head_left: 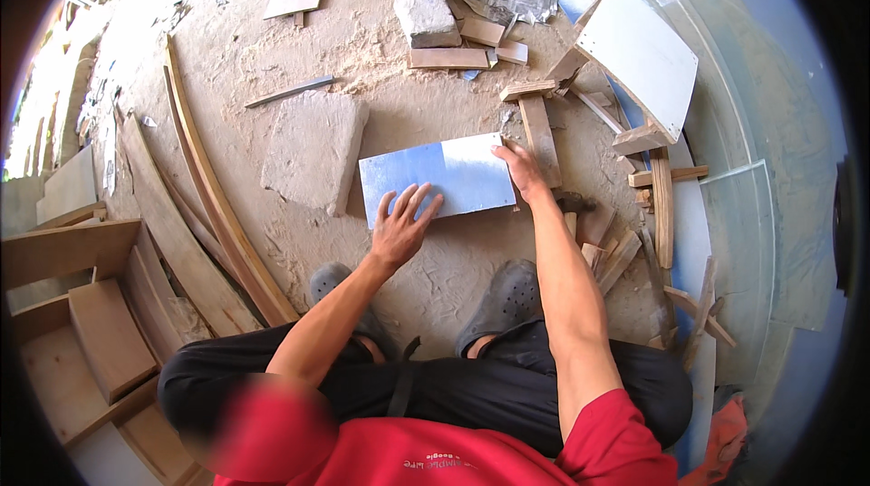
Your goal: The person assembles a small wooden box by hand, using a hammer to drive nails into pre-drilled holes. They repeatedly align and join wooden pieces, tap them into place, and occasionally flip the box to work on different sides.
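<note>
Across most of the frame spreads a dusty, pale brown floor (408, 110); at the lower left, cut off by the rim, stands an open brown wooden frame with compartments (68, 250). At the upper right lies a white-topped piece of joined timber (642, 60), and left of centre a flat, rough grey stone slab (308, 151). Just right of that slab, mid-frame, is a blue-and-white rectangular board (471, 178). The left hand (396, 234) rests on its lower-left part, fingers spread; the right hand (524, 171) pinches its upper-right edge, the fingers beneath mostly out of sight. The work looks partway along: the white-topped piece appears put together, and the board cut to shape, while any joining of the board seems left to do, though its underside is hidden. Near the right wrist, a small dark-headed tool (577, 203), perhaps a hammer, is hard to make out. Glare washes out the upper left, and a blurred patch covers part of the red sleeve (272, 436) at lower left.
</note>
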Motion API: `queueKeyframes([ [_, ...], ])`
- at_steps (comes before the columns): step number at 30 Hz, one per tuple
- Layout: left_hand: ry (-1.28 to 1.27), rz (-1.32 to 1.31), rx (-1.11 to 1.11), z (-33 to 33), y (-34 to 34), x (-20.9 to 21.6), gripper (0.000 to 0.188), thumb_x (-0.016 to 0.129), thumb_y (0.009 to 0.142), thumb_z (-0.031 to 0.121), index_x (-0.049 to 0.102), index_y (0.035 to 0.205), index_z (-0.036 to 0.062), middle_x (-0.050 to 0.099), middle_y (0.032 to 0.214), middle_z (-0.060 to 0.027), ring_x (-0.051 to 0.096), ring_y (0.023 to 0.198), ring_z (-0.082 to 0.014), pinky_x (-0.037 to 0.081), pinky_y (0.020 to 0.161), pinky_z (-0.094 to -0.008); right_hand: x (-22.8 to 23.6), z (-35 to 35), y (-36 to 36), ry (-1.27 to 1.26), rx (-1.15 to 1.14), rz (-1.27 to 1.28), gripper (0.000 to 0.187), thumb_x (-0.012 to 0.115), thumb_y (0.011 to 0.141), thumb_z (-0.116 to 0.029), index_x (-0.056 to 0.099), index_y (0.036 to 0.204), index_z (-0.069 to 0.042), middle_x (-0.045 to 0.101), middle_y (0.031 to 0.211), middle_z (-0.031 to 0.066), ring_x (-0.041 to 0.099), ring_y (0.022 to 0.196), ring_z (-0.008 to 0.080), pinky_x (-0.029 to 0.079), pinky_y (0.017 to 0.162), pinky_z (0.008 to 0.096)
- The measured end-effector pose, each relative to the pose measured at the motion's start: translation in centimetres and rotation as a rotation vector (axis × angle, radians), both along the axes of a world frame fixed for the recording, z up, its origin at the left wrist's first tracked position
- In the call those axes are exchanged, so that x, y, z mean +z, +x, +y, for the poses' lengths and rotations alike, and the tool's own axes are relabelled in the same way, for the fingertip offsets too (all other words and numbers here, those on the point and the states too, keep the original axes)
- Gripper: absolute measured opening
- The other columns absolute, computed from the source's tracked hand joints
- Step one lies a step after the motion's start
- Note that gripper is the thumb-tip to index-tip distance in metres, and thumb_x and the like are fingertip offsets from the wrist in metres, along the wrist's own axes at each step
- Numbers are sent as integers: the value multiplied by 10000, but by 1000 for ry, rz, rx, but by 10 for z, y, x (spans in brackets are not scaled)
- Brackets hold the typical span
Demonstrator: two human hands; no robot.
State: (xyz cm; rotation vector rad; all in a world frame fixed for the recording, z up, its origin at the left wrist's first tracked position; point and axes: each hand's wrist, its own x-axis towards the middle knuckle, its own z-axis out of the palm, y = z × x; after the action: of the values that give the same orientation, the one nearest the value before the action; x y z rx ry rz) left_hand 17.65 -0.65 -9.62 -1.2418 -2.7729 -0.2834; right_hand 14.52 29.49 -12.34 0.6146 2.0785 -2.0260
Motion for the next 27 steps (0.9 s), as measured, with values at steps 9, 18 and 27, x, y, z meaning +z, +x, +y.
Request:
queueKeyframes([
  [9,50,-250,107,21,-22,16,821,615,863,588,392,1494,113,265,1590,-180,215,1486,-325,128,1202,-524,5,-16,0,696,36,-133,580,528,874,-474,614,1270,-59,674,1098,281,634,1067,432,496,920,477],
  [18,-10,-387,-344,57,-36,-4,775,519,926,604,406,1489,83,265,1597,-187,164,1512,-316,97,1221,-504,-13,-47,0,825,-155,-139,572,420,986,-446,540,1335,-8,617,1222,299,611,1109,452,481,956,503],
  [27,93,-358,174,81,-120,7,689,593,924,495,433,1452,83,435,1503,-149,385,1394,-319,263,1164,-463,17,-12,-63,995,-291,452,217,611,894,-189,669,1034,-33,694,997,163,630,967,374,501,859,452],
])
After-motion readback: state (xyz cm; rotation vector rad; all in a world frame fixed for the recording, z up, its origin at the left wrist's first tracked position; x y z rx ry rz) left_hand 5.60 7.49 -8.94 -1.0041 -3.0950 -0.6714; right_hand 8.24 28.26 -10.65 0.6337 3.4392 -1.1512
